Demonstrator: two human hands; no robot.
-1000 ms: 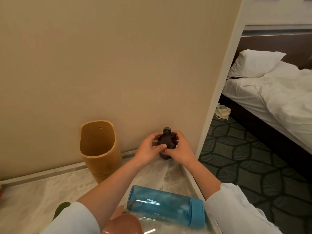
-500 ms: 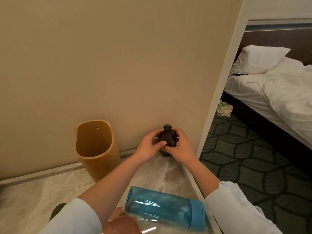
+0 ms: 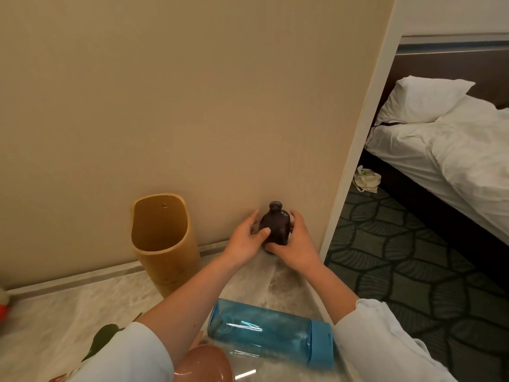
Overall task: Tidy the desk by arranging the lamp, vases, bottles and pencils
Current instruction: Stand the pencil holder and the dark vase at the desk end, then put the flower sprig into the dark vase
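Observation:
A small dark glass vase point(image 3: 275, 226) stands upright in the desk's far right corner against the beige wall. My left hand point(image 3: 246, 239) cups its left side with the thumb on the glass. My right hand point(image 3: 296, 244) wraps round its right side and base. A tan bamboo-like vase point(image 3: 165, 244) stands to the left, by the wall. A blue plastic bottle point(image 3: 268, 330) lies on its side near me, cap to the right. A pink rounded lid or bottle top point(image 3: 205, 363) shows at the bottom edge.
The marble desk top point(image 3: 55, 321) ends at its right edge beside the wall corner point(image 3: 358, 150). Beyond it lie patterned carpet point(image 3: 413, 271) and a bed with white linen point(image 3: 454, 150). A dark green object point(image 3: 103, 336) peeks out by my left sleeve. A red-and-white thing point(image 3: 3, 304) sits at the far left.
Both hands stay round the dark vase in the corner; the fingers have loosened and spread slightly. The view has shifted a little.

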